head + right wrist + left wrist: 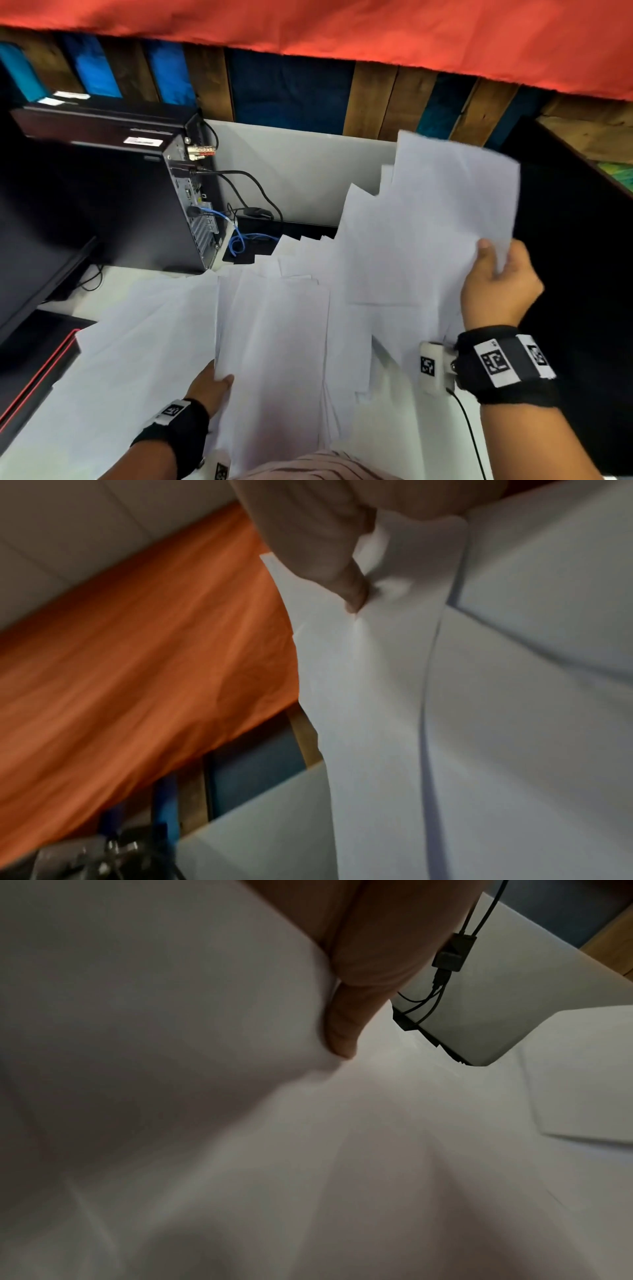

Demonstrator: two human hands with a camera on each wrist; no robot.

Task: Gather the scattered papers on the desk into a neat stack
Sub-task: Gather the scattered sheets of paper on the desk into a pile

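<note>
Several white sheets of paper (291, 325) lie fanned and overlapping across the white desk (37, 428). My left hand (214, 385) grips the near left edge of a bundle of sheets, thumb on top; in the left wrist view its fingers (346, 1031) press into the paper (308, 1150). My right hand (498, 279) is raised at the right and pinches the edge of a few lifted sheets (445, 212). The right wrist view shows a finger (352, 593) creasing that paper (445, 723).
A black computer tower (147, 192) with cables (250, 192) and a blue cord stands at the back left. A dark monitor (30, 246) and a red-trimmed black box (37, 366) sit at the left. A red cloth (376, 31) hangs above. Dark space lies right of the desk.
</note>
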